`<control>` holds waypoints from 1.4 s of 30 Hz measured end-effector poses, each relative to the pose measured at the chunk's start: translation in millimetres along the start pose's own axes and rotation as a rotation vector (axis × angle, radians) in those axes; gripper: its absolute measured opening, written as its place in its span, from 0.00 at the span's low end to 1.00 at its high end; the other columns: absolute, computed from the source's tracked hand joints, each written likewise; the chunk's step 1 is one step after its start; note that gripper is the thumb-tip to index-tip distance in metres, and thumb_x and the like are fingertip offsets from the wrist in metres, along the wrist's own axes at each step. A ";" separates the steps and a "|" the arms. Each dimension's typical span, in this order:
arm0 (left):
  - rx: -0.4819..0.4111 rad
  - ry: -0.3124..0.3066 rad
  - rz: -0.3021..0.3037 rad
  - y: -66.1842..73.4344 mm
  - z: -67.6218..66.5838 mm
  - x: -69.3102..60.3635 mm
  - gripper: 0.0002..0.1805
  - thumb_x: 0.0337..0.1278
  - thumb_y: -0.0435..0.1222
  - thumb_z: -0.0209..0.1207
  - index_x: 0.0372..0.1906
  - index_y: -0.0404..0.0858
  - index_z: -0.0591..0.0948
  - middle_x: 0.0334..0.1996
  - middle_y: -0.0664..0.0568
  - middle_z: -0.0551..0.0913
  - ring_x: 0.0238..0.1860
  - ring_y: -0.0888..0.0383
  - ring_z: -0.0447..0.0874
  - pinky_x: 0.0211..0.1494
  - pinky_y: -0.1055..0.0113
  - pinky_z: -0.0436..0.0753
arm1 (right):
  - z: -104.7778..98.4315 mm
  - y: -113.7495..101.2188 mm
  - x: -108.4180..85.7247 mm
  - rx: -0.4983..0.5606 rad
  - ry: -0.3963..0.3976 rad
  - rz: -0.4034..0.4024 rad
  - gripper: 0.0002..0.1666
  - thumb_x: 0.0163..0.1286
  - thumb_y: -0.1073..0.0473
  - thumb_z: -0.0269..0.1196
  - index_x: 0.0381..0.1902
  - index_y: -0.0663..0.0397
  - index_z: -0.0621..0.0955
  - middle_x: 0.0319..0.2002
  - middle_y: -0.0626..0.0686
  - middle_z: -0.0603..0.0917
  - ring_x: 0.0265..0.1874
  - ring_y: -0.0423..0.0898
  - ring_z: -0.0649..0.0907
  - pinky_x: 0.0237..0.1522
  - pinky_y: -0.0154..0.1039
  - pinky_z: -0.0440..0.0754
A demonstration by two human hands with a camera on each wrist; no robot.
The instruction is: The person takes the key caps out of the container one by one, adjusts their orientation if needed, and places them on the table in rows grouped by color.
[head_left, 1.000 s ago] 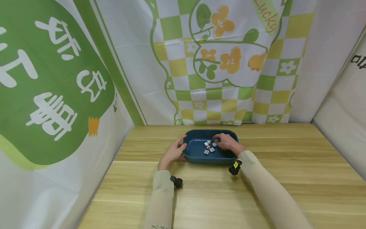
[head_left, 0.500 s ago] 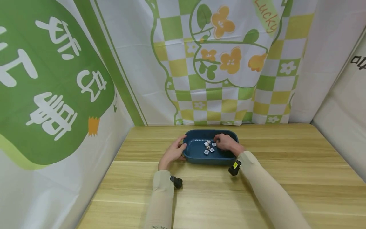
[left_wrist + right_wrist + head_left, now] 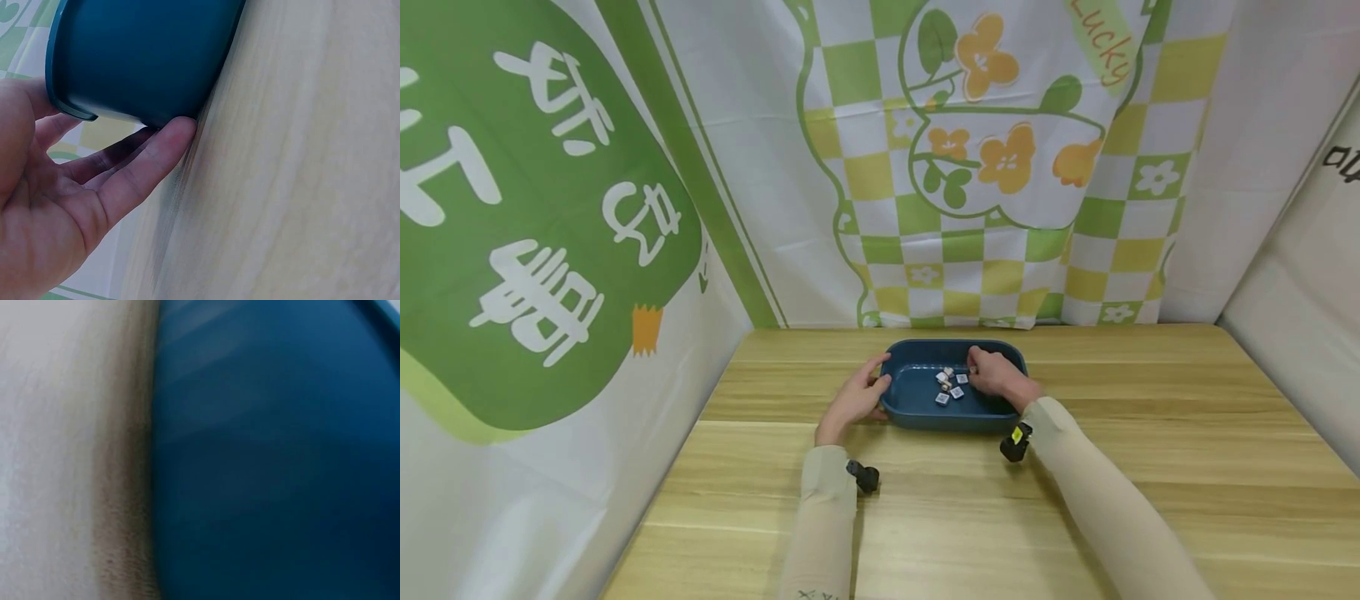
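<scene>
We saw a person's left hand gripping the left end of a deep, dark blue, rectangular basin with rounded corners. Its thumb lay at the rim while its other fingers spread along the outside of the wall; in the left wrist view, one fingertip met the wall low down, close to the tabletop.

The right hand was inside the basin, towards its right end, with the fingers bent downward. At their tips we could make out a bit of a small pale piece, pinched and mostly covered. In the right wrist view we had only the basin's outer wall, blurred, and no clear look at the fingers.

Near the middle of the basin floor, just left of the right hand, lay a loose cluster of small white square tiles, some with dark markings on top.

The basin stood upright towards the far edge of a light wooden table with streaked grain. Both arms wore beige sleeves, each with a small black device at the wrist. Behind the table we saw a green, yellow and white checked cloth with orange flowers.
</scene>
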State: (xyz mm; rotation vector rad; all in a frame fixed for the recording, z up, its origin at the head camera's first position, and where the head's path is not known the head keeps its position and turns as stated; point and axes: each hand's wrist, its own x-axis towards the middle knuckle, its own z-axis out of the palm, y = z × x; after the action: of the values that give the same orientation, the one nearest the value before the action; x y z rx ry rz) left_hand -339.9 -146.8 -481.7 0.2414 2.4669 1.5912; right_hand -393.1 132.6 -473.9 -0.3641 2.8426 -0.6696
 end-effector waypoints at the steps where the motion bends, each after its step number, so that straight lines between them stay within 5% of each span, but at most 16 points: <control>1: 0.001 0.000 -0.002 -0.1 0.1 0.3 0.27 0.76 0.43 0.48 0.75 0.58 0.60 0.49 0.36 0.78 0.25 0.43 0.82 0.32 0.56 0.88 | 0.1 -0.2 -0.3 -0.002 0.004 0.002 0.04 0.70 0.62 0.55 0.41 0.53 0.71 0.29 0.53 0.77 0.22 0.45 0.78 0.23 0.36 0.72; 11: -0.003 0.002 -0.006 0.4 1.1 2.2 0.27 0.76 0.43 0.48 0.75 0.58 0.61 0.49 0.36 0.78 0.24 0.44 0.81 0.32 0.55 0.88 | -0.1 -2.1 -3.9 -0.015 0.022 -0.005 0.05 0.72 0.59 0.56 0.38 0.53 0.71 0.25 0.53 0.80 0.17 0.46 0.80 0.19 0.37 0.77; 26: -0.012 -0.003 -0.003 0.4 1.0 1.1 0.28 0.76 0.43 0.48 0.76 0.55 0.60 0.51 0.35 0.78 0.26 0.44 0.84 0.33 0.55 0.88 | -5.2 -3.3 -5.2 -0.031 -0.054 0.016 0.04 0.69 0.62 0.57 0.35 0.56 0.74 0.25 0.53 0.81 0.18 0.45 0.82 0.20 0.36 0.78; 33: -0.012 -0.006 0.002 -1.3 1.6 0.7 0.27 0.76 0.42 0.47 0.76 0.56 0.60 0.54 0.34 0.78 0.26 0.42 0.84 0.33 0.55 0.88 | -4.4 -4.5 -10.6 -0.039 -0.015 -0.044 0.14 0.71 0.52 0.61 0.29 0.54 0.75 0.21 0.51 0.80 0.16 0.44 0.80 0.19 0.35 0.76; 42: -0.032 0.005 0.010 0.8 0.8 1.0 0.28 0.76 0.41 0.49 0.75 0.55 0.61 0.50 0.33 0.79 0.25 0.37 0.83 0.33 0.51 0.88 | -15.3 -12.3 -23.7 0.166 0.009 -0.144 0.12 0.71 0.53 0.62 0.37 0.56 0.75 0.22 0.53 0.82 0.16 0.44 0.83 0.18 0.38 0.82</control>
State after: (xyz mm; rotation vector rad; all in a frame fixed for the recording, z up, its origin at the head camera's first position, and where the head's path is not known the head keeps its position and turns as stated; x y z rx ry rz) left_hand -340.7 -145.5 -481.4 0.2460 2.4456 1.6352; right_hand -372.0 134.9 -451.7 -0.5423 2.7630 -0.9297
